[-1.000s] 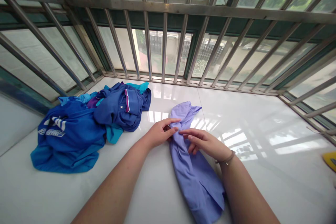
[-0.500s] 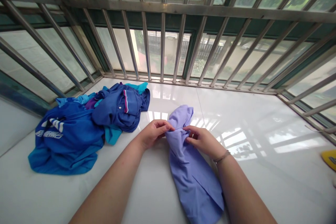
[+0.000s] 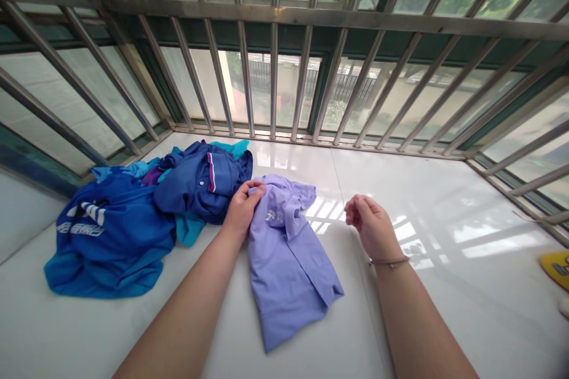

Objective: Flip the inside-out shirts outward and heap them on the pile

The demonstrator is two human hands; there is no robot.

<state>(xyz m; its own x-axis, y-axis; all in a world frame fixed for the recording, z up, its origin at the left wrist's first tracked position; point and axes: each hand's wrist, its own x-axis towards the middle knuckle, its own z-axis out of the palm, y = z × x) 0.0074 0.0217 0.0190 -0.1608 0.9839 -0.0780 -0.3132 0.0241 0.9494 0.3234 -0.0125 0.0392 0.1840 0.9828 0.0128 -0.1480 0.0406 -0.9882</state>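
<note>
Closest to the camera, two bare forearms reach out over a glossy white ledge (image 3: pixel 444 237). Between them lies a lilac shirt (image 3: pixel 288 260), partly spread, its long axis running from the near hem away toward its collar end and leaning a little to the left. The left hand (image 3: pixel 240 210) sits at the shirt's far left corner, fingers (image 3: pixel 255 186) curled over the edge of the fabric and pinching it, so this hand is the one in contact. The right hand (image 3: pixel 371 225), with a thin bracelet (image 3: pixel 391 261) at the wrist, hovers above the ledge to the right of the shirt, clear of the cloth; its fingers are drawn loosely together and seem to hold nothing, though a fine thread would be too small to tell. From that hand the shirt lies to the left, with a bare strip of ledge between.

Just beyond the left hand is a heap of blue clothes (image 3: pixel 133 219), a dark blue collared top touching the lilac shirt's corner. At the far right edge a yellow object (image 3: pixel 555 266) shows only in part. Farther back, metal window bars (image 3: pixel 275 59) fence the ledge, with trees outside.
</note>
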